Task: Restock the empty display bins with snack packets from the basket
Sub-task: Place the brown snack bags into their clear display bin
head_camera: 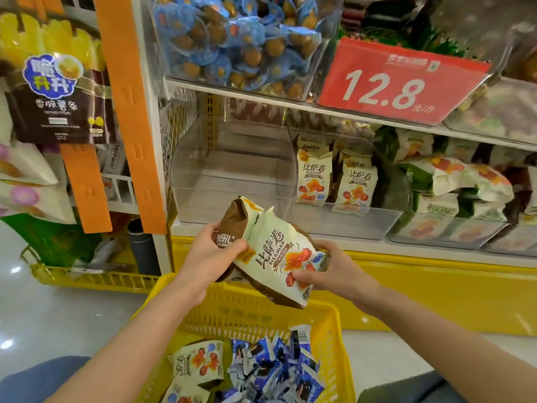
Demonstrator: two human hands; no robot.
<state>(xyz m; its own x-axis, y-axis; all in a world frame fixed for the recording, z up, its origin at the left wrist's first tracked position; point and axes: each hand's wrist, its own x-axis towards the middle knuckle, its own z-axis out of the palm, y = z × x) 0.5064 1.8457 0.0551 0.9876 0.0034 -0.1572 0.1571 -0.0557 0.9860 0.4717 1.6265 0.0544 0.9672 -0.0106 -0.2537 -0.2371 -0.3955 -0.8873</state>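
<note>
Packets (273,257) sit gripped in your left hand (215,251) and right hand (328,266); the shelf's (377,247) left-end bin (220,196) is empty, and the basket (338,330) holds more.

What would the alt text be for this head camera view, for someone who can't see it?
The left hand and right hand grip snack packets above a yellow basket, before an empty clear bin. The neighbouring bin holds matching packets under a red price sign.
</note>
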